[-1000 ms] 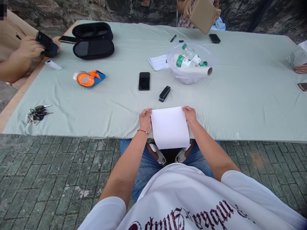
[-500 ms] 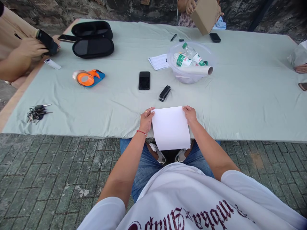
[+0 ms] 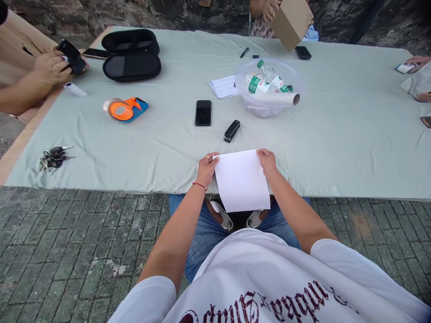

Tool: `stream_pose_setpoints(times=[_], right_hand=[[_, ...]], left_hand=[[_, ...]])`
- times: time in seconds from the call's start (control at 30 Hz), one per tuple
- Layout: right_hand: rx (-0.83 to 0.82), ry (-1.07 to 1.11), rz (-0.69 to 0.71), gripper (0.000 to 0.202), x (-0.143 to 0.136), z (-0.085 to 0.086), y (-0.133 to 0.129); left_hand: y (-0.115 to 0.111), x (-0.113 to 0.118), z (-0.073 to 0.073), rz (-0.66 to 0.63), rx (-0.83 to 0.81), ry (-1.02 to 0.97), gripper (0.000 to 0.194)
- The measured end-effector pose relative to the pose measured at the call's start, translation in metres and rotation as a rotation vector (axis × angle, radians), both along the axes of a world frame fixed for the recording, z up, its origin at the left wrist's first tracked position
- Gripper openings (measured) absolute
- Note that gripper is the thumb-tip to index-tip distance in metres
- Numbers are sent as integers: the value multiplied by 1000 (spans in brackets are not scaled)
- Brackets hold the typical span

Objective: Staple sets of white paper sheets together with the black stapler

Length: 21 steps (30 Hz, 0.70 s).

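Observation:
A blank white sheet of paper is stretched between my two hands at the table's near edge, its lower part hanging over my lap. My left hand pinches the upper left corner, with a red band around the wrist. At the upper right corner my right hand grips the paper between thumb and fingers. Just beyond the sheet lies a black stapler, and a black phone rests to its left.
On the cloth-covered table are keys, a tape dispenser, a black case, printed papers and a clear bowl with bottles. Other people's hands show at the left, far and right edges, one holding a cardboard box.
The paper's lower edge has swung slightly right, while my hands keep their grip. The far person's box has shifted and tilted a little. At the right edge, a hand with a small white-and-blue item has appeared.

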State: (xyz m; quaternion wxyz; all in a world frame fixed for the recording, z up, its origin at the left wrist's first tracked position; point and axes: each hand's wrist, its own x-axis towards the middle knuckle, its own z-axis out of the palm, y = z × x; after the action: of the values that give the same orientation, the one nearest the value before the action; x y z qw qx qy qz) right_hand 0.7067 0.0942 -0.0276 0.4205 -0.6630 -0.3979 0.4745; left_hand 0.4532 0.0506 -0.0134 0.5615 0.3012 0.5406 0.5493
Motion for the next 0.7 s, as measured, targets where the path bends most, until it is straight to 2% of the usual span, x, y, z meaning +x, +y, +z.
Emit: stream_pose_setpoints(times=[0.37,0.7], right_hand=[[-18,0,8,25,1,3,1],[-24,17,-3,24,-1,7,0]], left_hand=[[1,-1,-3,34,-14,25,26],[3,3,2,69,-44,54,16]])
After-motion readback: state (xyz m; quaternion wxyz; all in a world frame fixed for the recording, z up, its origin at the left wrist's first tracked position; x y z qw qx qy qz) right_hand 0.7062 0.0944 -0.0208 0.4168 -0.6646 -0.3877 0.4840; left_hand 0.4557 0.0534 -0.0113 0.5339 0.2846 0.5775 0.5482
